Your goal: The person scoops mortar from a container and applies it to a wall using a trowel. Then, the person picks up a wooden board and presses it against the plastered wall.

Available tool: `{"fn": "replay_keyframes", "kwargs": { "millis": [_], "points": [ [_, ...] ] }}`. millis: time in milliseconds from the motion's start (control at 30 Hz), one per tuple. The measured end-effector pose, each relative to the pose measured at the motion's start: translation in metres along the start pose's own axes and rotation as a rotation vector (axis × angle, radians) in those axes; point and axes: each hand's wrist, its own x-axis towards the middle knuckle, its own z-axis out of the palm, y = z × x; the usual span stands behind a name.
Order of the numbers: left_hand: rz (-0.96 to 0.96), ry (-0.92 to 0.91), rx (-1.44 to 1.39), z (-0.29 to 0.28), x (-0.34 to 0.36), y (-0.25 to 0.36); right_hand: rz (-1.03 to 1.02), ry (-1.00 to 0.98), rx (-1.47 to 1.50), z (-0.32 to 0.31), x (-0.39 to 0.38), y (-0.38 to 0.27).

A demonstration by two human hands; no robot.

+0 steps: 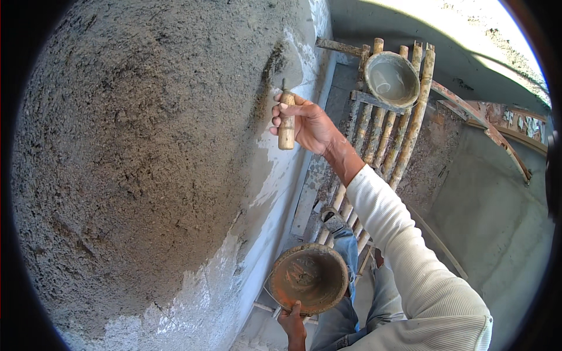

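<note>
My right hand (pixel 310 126) is closed around the wooden handle of a trowel (pixel 286 130), raised close to the wall. Its metal tang points away from me; the blade is hard to make out against the wet mortar. Rough grey mortar covers most of the wall (pixel 146 128), with paler, smoother patches along its right side. Low down, my left hand (pixel 294 323) grips the near rim of a round, mortar-stained bowl (pixel 333 263), thumb over the edge. Inside the bowl, a little mortar residue clings to the bottom.
A scaffold platform of bamboo poles (pixel 407 143) runs along the wall beneath me. On its far end stands a second basin (pixel 391 80) with grey, watery contents. To the right, a curved wooden strip (pixel 492 131) and boards lie above a grey floor (pixel 486 216).
</note>
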Motion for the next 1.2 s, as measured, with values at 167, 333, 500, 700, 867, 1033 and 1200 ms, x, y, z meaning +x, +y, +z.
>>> {"fn": "replay_keyframes", "kwargs": {
  "millis": [167,333,500,700,867,1033,1200],
  "points": [
    [-0.007,0.0,-0.027,-0.004,0.009,-0.019,-0.185,0.263,-0.249,-0.045,0.061,-0.026],
    [-0.067,0.008,-0.035,-0.017,0.021,-0.04,-0.321,0.375,-0.598,-0.068,0.101,-0.01],
    [-0.031,-0.015,0.023,-0.033,0.023,-0.044,-0.334,0.356,-0.642,0.017,0.028,0.066],
    [0.053,-0.099,-0.041,-0.031,0.024,-0.028,-0.167,0.235,-0.52,0.074,-0.065,0.147],
    [0.071,-0.151,0.111,-0.02,0.014,0.018,0.22,0.046,0.172,0.136,-0.149,0.107],
    [0.14,-0.171,0.242,-0.013,0.011,0.046,0.082,0.047,0.238,0.118,-0.16,0.02],
    [0.178,-0.164,0.232,0.003,0.013,0.055,-0.384,0.374,-0.248,0.06,-0.129,-0.123]
  ]
}}
